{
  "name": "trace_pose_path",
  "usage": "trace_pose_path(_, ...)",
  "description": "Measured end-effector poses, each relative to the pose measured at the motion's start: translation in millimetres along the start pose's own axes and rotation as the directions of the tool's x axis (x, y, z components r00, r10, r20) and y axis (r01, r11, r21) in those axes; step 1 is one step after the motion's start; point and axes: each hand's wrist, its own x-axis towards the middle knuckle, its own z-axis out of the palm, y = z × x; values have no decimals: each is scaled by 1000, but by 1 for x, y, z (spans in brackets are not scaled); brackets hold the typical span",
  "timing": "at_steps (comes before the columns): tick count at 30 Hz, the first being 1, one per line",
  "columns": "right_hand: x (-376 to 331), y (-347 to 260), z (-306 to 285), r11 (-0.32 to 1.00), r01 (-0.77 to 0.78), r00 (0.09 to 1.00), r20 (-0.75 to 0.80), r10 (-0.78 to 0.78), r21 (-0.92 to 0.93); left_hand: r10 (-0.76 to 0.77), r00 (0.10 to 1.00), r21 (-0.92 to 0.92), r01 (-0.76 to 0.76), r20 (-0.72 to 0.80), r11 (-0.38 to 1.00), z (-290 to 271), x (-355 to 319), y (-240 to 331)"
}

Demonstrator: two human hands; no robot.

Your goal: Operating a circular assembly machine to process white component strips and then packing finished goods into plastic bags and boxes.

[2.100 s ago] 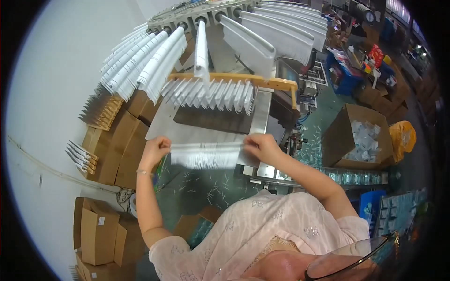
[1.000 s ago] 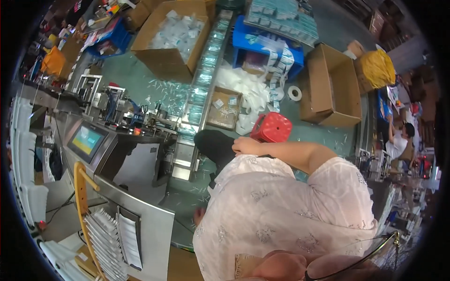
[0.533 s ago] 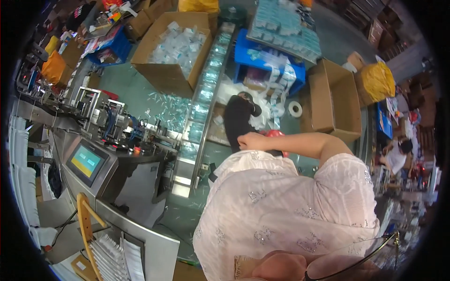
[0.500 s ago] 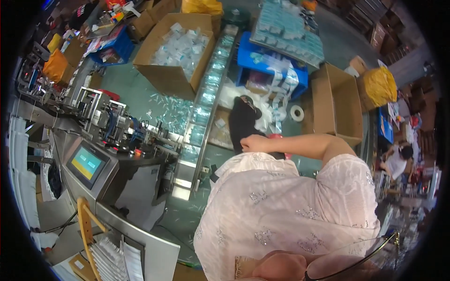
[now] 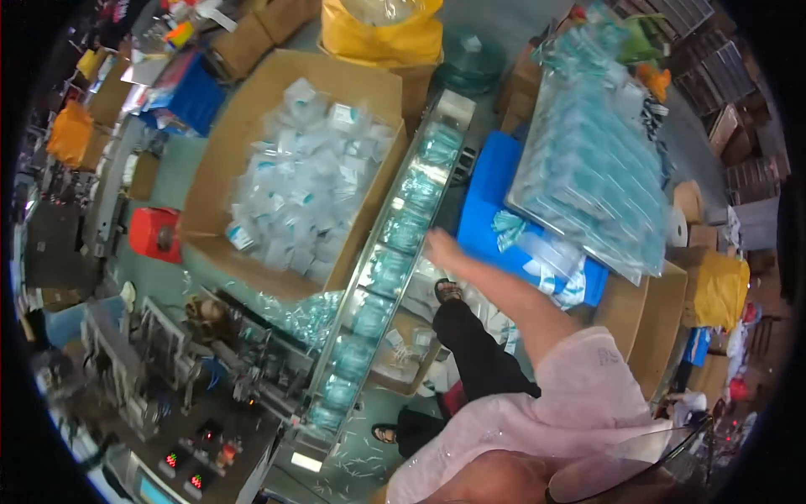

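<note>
My right arm stretches forward from the pale pink sleeve. My right hand (image 5: 442,249) is at the right edge of a narrow conveyor (image 5: 357,267), about halfway along it. Motion smears the fingers, so I cannot make out whether they are closed or hold anything. Along the conveyor several bundles of teal and clear small parts (image 5: 388,269) lie in a row, parted by crosswise dividers. Whether my hand touches the conveyor's rail is unclear. My left hand is out of view.
Left of the conveyor stands a big carton (image 5: 206,189) full of clear packets (image 5: 306,189). To the right, a tilted clear tray of teal pieces (image 5: 588,168) rests over a blue bin (image 5: 489,181). A machine (image 5: 168,353) is at lower left; small pieces litter the floor.
My right hand has left my waist and reached forward to the conveyor. The view has shifted forward, bringing the conveyor, the carton and the blue bin closer.
</note>
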Motion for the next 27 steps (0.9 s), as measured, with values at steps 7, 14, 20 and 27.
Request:
trace_pose_path(7, 258, 178, -10, 811, 3, 991, -109, -82, -585, -174, 984, 51, 171, 45, 984, 111, 110, 29)
trace_pose_path(14, 279, 214, 0, 780, 177, 895, 428, 126, -601, -215, 972, 134, 202, 98, 970, 168, 168, 10)
trace_pose_path(20, 299, 231, -3, 848, -8, 999, -45, -19, -531, -182, 975, 166, 160, 124, 973, 203, 200, -6)
trace_pose_path(27, 323, 238, 1, 903, -157, 895, 329, 301, -399, -183, 970, 241, 141, 159, 960, 255, 246, -39)
